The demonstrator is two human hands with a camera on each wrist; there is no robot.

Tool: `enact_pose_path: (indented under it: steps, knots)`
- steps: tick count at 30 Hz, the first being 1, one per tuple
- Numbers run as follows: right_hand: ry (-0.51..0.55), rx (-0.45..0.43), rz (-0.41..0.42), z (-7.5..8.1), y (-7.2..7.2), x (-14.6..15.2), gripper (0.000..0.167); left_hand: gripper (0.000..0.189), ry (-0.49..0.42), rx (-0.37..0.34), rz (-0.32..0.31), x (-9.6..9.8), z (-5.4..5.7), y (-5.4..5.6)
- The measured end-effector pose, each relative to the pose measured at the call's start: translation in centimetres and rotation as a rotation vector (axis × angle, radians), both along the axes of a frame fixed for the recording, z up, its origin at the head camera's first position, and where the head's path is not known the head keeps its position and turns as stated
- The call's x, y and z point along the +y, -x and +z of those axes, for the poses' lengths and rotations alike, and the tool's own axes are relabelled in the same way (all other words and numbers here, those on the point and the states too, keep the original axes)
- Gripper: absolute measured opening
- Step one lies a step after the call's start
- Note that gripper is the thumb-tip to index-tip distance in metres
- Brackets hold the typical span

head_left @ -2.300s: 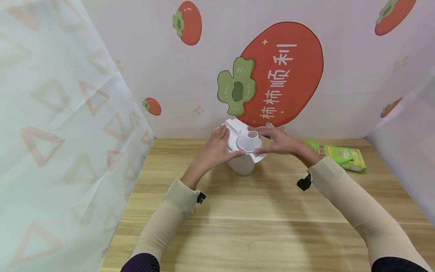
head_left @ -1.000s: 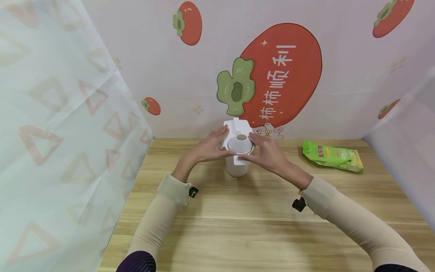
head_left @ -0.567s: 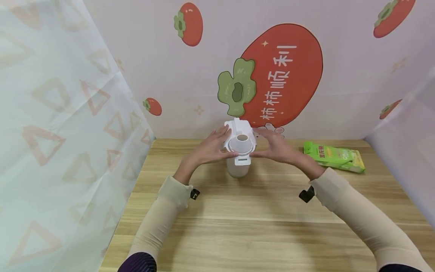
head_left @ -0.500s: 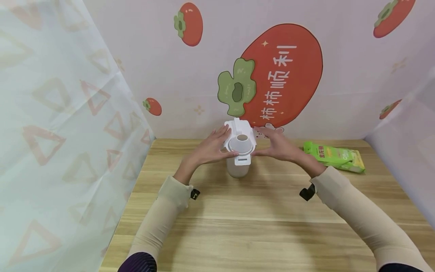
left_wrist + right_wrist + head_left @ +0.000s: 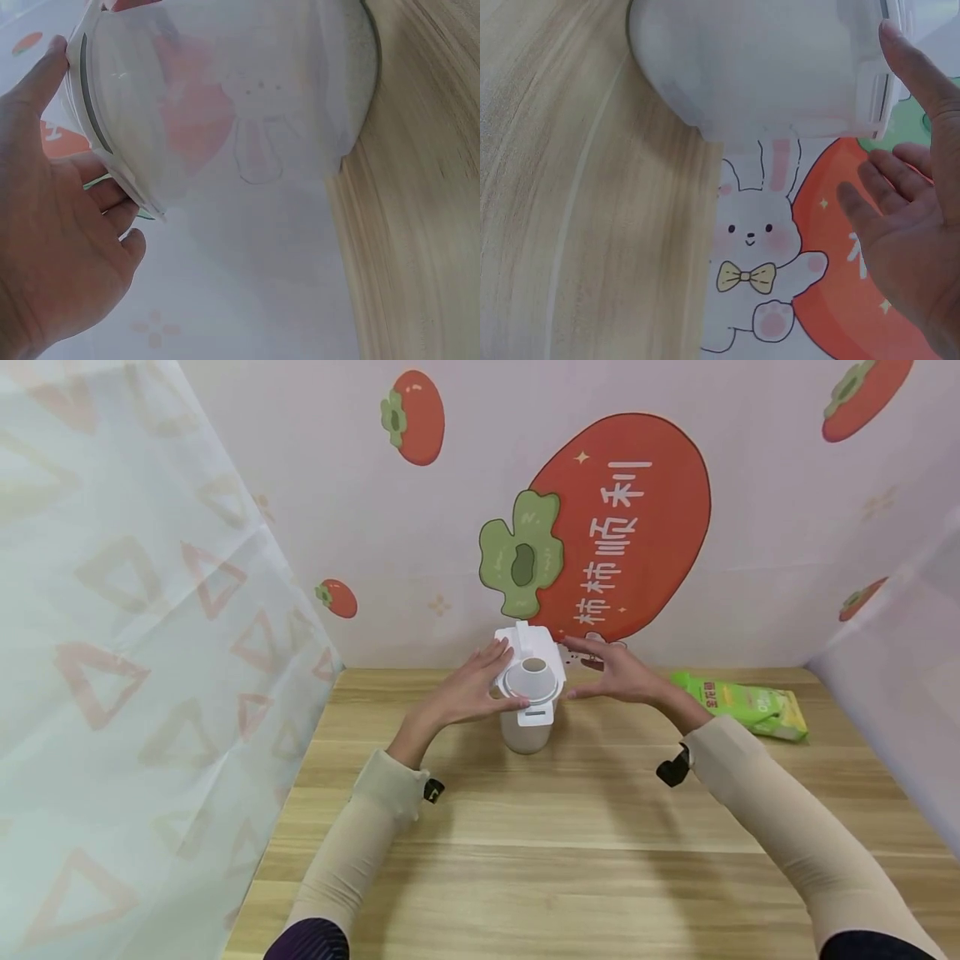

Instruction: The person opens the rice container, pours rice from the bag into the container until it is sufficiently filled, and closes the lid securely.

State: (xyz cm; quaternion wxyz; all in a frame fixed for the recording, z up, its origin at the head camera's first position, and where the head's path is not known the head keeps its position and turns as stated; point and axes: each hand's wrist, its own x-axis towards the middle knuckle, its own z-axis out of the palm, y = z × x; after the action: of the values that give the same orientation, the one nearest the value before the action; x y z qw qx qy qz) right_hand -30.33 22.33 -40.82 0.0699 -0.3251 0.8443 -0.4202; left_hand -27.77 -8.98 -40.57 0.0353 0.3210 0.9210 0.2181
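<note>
In the head view a translucent white storage container (image 5: 525, 739) stands upright at the back middle of the table. Its white lid (image 5: 536, 643) carries a round raised spout and a slotted tab at the front. My left hand (image 5: 468, 687) holds the lid's left side, thumb at the front and fingers farther back. The left wrist view shows that thumb (image 5: 46, 75) on the rim and a pale layer at the container's base. To the right, my right hand (image 5: 618, 675) is spread beside the lid, fingers and thumb apart from it and holding nothing.
A green and yellow packet (image 5: 750, 706) lies on the wooden table (image 5: 525, 877) at the right rear, partly behind my right wrist. Right behind the container rises a printed backdrop (image 5: 420, 543), with patterned sheets (image 5: 150, 693) at the sides.
The container and lid have turned from a slanted to a straight stance and shifted slightly left. My right hand has come off the lid and moved right; my left hand stays on it.
</note>
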Motion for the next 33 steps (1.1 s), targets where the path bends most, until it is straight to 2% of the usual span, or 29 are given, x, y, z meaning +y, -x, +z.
enact_pose_path:
  steps: [7, 20, 33]
  knots:
    - [0.058, -0.046, 0.018, -1.1, 1.0, -0.1, 0.098, 0.105, -0.02, -0.02, -0.008, -0.1, -0.2, 0.5]
    - [0.146, -0.123, 0.066, -2.1, 1.5, -0.7, 0.099, 0.104, -0.039, -0.041, -0.018, -0.3, -0.2, 1.0]
    - [0.131, -0.118, 0.009, -2.2, 1.4, -1.0, 0.092, 0.104, -0.026, -0.05, -0.036, -0.5, 0.1, 1.2]
